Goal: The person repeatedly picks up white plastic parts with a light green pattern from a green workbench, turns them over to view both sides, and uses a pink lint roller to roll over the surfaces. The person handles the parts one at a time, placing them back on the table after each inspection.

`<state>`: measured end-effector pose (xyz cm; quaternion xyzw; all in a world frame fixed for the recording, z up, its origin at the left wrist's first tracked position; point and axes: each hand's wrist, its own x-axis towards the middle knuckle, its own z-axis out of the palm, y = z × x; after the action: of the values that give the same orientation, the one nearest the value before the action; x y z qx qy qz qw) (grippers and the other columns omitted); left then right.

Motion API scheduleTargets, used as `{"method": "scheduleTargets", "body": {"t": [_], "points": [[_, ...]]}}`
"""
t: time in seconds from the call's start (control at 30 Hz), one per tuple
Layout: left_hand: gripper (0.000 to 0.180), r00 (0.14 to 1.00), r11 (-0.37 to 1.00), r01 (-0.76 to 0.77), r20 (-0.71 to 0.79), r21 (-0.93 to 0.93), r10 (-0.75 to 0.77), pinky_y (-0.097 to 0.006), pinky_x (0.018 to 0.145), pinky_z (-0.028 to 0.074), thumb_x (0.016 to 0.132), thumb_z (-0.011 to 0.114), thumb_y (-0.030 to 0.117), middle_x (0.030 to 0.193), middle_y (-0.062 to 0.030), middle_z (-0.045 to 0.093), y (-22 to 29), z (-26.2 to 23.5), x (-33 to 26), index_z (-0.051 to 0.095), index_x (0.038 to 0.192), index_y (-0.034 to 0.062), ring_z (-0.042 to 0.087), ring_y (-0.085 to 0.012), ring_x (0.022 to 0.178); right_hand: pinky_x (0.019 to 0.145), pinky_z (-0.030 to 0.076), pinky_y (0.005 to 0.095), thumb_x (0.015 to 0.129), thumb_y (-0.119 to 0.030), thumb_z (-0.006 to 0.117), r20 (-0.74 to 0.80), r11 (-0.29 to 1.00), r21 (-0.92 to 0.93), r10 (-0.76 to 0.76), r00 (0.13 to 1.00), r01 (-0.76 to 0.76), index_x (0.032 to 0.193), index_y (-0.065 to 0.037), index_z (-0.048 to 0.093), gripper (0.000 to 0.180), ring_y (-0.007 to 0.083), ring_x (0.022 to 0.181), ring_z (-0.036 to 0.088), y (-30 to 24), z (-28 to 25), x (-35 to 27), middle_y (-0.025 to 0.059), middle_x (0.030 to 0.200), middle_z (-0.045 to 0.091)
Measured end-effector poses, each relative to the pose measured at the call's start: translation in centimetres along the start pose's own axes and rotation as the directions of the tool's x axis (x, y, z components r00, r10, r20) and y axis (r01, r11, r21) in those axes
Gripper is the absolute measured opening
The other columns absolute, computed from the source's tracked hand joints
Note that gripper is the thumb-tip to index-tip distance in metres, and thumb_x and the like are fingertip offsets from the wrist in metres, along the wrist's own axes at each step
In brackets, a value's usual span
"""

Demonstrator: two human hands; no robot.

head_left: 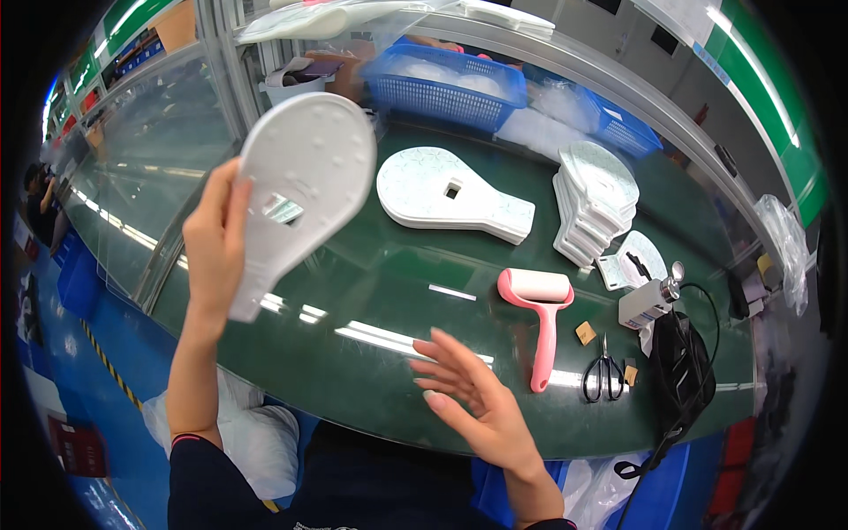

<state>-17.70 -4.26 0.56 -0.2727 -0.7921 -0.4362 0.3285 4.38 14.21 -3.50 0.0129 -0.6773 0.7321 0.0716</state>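
My left hand grips a white, paddle-shaped plastic panel by its edge near the narrow end. The panel is raised above the green tabletop, round end up, and a square hole shows through it. Over the near part of the table, my right hand is empty with its fingers apart. A short pile of similar panels lies beyond, and a taller fanned pile stands to its right. Nearest on the right of my right hand is a pink-handled lint roller with a white roll.
Black-handled scissors, a small tan block, a white pump bottle and a black bag with a cord lie on the right. Blue baskets line the back, under a metal-framed shelf.
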Motion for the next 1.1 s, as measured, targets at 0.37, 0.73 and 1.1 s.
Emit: {"method": "scheduleTargets", "body": {"t": [0.37,0.73,1.1], "points": [[0.032,0.691,0.745,-0.128,0.479,-0.655,0.541,-0.040,0.086,0.046,0.071,0.051,-0.015,0.094,-0.0132,0.063,9.6,-0.2,-8.7,0.060,0.098,-0.0019,0.061,-0.0244,0.092,0.099,0.028,0.0361,0.074,-0.002,0.061,-0.188,0.829,0.538,-0.058,0.981,0.152,0.132,-0.001,0.016,0.074,0.0233,0.120,0.034,1.5,2.0,-0.6,0.0127,0.130,0.033],[0.056,0.611,0.262,0.773,0.790,-0.578,-0.058,-0.035,0.091,0.040,0.075,0.062,-0.003,0.110,-0.0173,0.055,7.7,0.1,-8.2,0.034,0.124,-0.0043,0.053,-0.0233,0.105,0.101,0.026,0.0397,0.089,-0.050,0.027,-0.620,0.843,0.409,-0.024,0.784,0.349,0.135,-0.003,0.014,0.067,0.0262,0.122,0.032,-0.6,-1.1,-1.2,0.0120,0.136,0.027],[0.031,0.756,0.301,0.617,0.654,-0.727,0.030,-0.025,0.076,0.047,0.082,0.054,-0.003,0.096,-0.0163,0.062,9.1,-0.9,-8.6,0.044,0.111,-0.0078,0.060,-0.0160,0.088,0.104,0.019,0.0426,0.093,-0.043,0.017,-0.906,0.853,0.250,0.039,0.421,0.459,0.135,-0.010,0.024,0.054,0.0264,0.124,0.031,-2.0,-0.3,-1.0,0.0074,0.139,0.025]]}}
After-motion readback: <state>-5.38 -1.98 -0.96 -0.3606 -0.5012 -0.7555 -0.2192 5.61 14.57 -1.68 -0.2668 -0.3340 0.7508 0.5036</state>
